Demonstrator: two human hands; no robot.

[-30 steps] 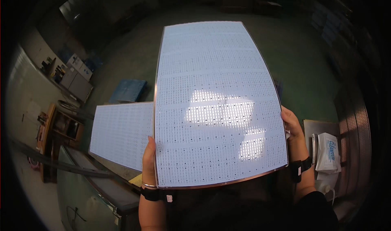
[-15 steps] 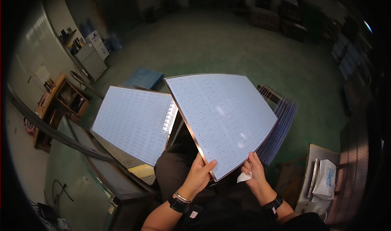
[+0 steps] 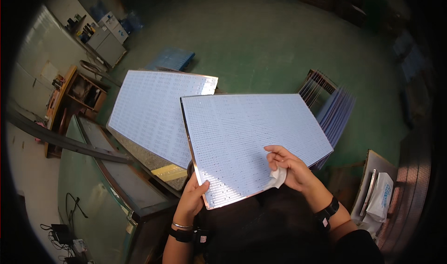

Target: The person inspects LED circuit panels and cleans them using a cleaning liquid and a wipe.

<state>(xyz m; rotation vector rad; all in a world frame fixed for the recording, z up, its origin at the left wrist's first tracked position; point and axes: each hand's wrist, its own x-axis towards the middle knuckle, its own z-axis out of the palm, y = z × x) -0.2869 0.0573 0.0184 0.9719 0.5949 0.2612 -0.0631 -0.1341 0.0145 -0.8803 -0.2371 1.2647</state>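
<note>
A large, flat, pale blue panel [image 3: 247, 133] with rows of tiny dark marks is tilted in front of me. My left hand [image 3: 190, 196] grips its lower left edge, thumb on the top face. Over the panel's lower right part is my right hand [image 3: 295, 171], its fingers bent around a crumpled white wipe [image 3: 278, 177]. Whether the wipe touches the surface I cannot tell. To the left, a second similar panel [image 3: 156, 113] rests on a stand, partly covered by the held one.
Several thin upright panels stand in a rack [image 3: 336, 117] at the right. A white packet [image 3: 379, 199] lies on a surface at the lower right. At left are a green-topped table [image 3: 88, 185] and a curved dark bar [image 3: 60, 140]. A blue stack [image 3: 171, 58] sits behind the second panel.
The held panel has turned and tipped, its lower left corner shifting left with my left hand. My right hand has left the bottom edge and come over the panel's face with the wipe.
</note>
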